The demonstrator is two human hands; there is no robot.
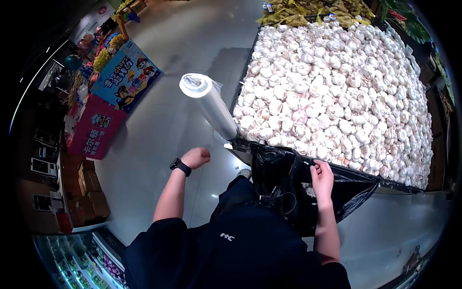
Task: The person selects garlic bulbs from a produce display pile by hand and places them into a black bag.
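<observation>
My left hand [196, 157], with a black watch [180, 166] on its wrist, hangs over the floor to the left of the garlic stand. Its fingers are curled in and nothing shows in them. My right hand [323, 179] is at the front edge of the stand, its fingers pinched on the rim of a black plastic bag [272, 168]. This bag hangs down along the stand's front, its mouth spread to the right. Just behind the edge lies a wide heap of white garlic bulbs [332, 91].
A roll of clear plastic bags [211, 106] stands tilted at the stand's left corner. Yellow net bags of produce [313, 10] lie at the back. Blue and pink promotional boxes [126, 77] and cardboard boxes [91, 192] stand on the left, across the tiled floor [159, 120].
</observation>
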